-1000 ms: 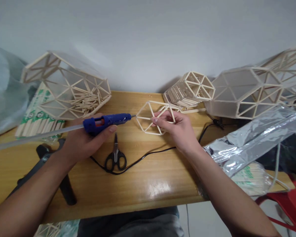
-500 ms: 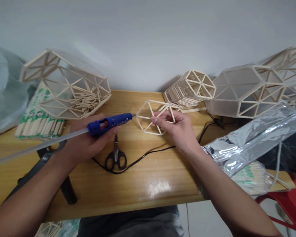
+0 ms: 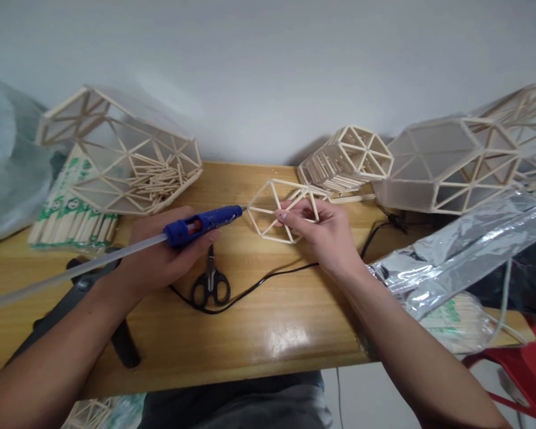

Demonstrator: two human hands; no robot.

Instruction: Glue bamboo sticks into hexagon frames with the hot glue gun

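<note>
My left hand (image 3: 165, 256) is closed around a blue hot glue gun (image 3: 205, 224), with a long translucent glue stick (image 3: 89, 267) coming out of its back. The nozzle meets, or nearly meets, the left corner of a hexagonal stick frame (image 3: 259, 229) with spokes. My right hand (image 3: 324, 229) pinches that frame at its right side between thumb and fingers, partly hiding it. Black-handled scissors (image 3: 211, 286) lie on the table below the glue gun. From under my left hand a black cord (image 3: 268, 276) runs to the right.
A stack of similar frames (image 3: 346, 158) stands at the back. Larger stick-built shapes, one holding short loose sticks (image 3: 161, 179), flank it at left (image 3: 116, 149) and right (image 3: 446, 161). Bagged chopsticks (image 3: 71, 220), a black stand (image 3: 80, 292) and silver film (image 3: 464, 256) lie around the table (image 3: 250, 345).
The glue gun and the frame have shifted very slightly to the right in view, along with the whole scene. Both hands keep the same grip.
</note>
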